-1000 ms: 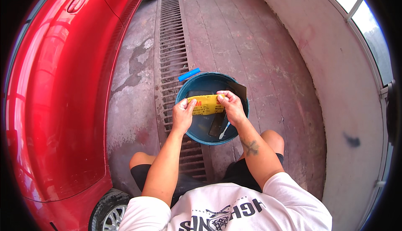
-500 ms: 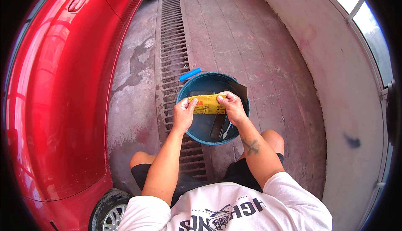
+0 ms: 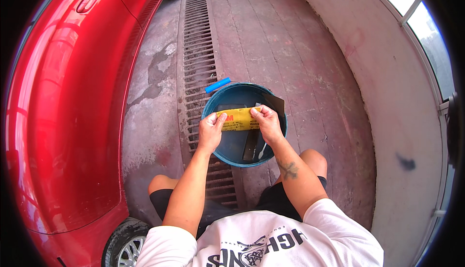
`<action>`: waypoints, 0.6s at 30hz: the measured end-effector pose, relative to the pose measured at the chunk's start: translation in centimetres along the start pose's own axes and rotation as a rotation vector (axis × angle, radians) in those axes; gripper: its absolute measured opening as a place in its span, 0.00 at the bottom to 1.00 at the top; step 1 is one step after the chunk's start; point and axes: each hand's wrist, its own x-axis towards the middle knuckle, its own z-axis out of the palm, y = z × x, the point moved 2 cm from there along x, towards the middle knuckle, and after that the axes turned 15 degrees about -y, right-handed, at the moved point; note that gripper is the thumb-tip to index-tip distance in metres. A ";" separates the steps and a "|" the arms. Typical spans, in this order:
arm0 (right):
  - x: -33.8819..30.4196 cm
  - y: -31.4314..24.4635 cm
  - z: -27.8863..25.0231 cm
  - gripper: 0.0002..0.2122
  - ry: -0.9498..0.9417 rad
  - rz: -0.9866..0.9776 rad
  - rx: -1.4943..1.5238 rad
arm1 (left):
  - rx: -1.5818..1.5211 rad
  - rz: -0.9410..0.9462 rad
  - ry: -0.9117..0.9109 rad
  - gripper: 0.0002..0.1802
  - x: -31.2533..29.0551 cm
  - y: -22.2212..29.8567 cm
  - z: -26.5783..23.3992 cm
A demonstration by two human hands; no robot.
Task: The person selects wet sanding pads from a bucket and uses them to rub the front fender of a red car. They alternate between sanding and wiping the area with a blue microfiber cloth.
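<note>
A yellow-backed strip of sandpaper (image 3: pixel 238 119) is stretched between my two hands, over a blue-green bucket (image 3: pixel 216 156). My left hand (image 3: pixel 210 129) pinches its left end, thumb on top. Its right end is gripped by my right hand (image 3: pixel 267 123), also with the thumb on top. Inside the bucket, below the strip, lie a dark flat bar (image 3: pixel 250 146) and a thin white-tipped tool (image 3: pixel 262 151) whose kind I cannot make out. A dark sheet (image 3: pixel 275 103) leans at the bucket's right rim.
The bucket's handle has a blue grip (image 3: pixel 218 85) and rests at the far left rim. A metal floor grate (image 3: pixel 199 54) runs beside and under the bucket. Along the left stands a red car (image 3: pixel 82 121); a pale wall (image 3: pixel 368 49) closes off the right.
Both hands keep hold of the sandpaper strip and barely move. The whole view has shifted slightly, so everything sits a little further left.
</note>
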 end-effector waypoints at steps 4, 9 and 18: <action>0.0 0.0 -0.1 0.09 0.011 -0.009 -0.023 | -0.015 0.017 -0.010 0.16 0.1 -0.3 -0.2; -0.2 0.0 -0.1 0.09 0.031 -0.004 -0.022 | -0.042 0.013 -0.007 0.16 0.0 -0.3 0.1; -0.3 -0.3 0.1 0.06 0.050 -0.017 0.002 | -0.088 0.000 -0.033 0.14 -0.5 0.4 0.2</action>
